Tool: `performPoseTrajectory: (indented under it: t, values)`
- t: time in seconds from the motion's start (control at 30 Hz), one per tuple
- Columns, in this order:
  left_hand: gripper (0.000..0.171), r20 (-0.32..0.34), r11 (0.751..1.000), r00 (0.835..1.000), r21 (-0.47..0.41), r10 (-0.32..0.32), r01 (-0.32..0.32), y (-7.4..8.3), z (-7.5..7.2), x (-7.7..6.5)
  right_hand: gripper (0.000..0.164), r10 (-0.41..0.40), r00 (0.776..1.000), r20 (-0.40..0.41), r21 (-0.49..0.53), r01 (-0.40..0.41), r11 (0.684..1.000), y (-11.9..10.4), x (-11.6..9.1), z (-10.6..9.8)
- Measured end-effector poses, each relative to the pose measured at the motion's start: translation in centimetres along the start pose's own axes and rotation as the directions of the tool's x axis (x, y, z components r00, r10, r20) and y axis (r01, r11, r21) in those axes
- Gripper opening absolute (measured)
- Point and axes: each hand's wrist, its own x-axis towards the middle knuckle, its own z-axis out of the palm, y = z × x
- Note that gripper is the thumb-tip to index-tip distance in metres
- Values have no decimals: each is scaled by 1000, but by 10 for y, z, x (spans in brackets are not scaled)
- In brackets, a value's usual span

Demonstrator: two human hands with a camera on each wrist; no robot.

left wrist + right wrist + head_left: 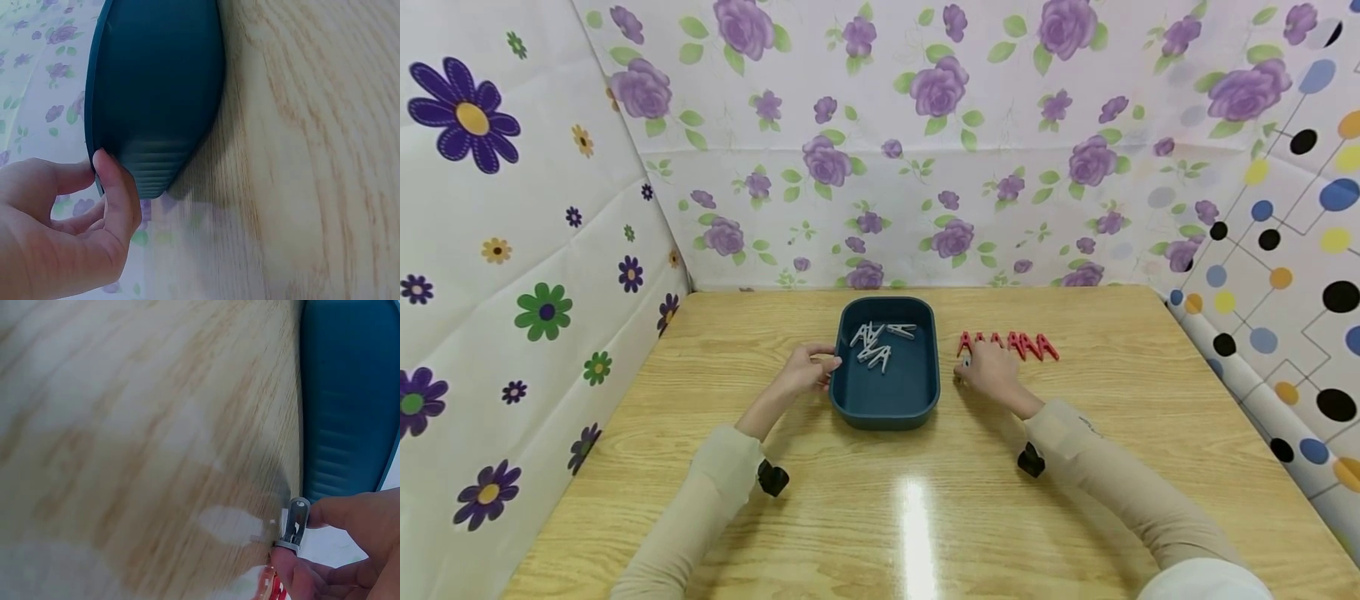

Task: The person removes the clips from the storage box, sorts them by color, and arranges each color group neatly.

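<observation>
Grey clip [297, 520] pinched by the right fingers [334, 511] beside the bin [883, 422]; left fingers [117, 187] pinch the bin's rim; picking up seems underway; next likely needs a steady lift.

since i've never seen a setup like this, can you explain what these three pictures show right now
There is no robot, just a person's bare left hand and right hand. The wide picture is taken from the head, the others from the left and right wrists. On the light wood-grain table sits a dark blue, rectangular, plastic-looking bin with pale grey clothespins inside; a row of red clothespins lies to its right. The left hand grips the bin's rim; the right pinches another grey clothespin.
</observation>
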Motion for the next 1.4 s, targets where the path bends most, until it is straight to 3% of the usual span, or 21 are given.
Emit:
performPoseTrajectory:
  t: [0.27, 0.5, 0.7, 0.93, 1.4]
  values:
    - [44, -5, 1000, 1000, 11, -4, 5, 1, 1, 0, 49, -15, 1000, -15, -6, 15, 1000, 0, 1, -1]
    - [43, -17, 1000, 1000, 24, -1, 1, -1, 0, 1, 50, -59, 991, -121, 51, 65, 997, -1, 2, -7]
    - [42, -27, 1000, 1000, 30, 3, -3, -2, 1, 1, 34, -137, 966, -220, 104, 163, 981, -1, 6, -12]
    - [42, -22, 1000, 1000, 24, 2, -1, -2, 1, 2, 21, -172, 959, -224, 157, 210, 965, -7, 5, -17]
    - [43, -6, 1000, 1000, 10, 15, -15, 0, 1, -2, 15, -229, 921, -314, 95, 270, 958, -15, 4, -18]
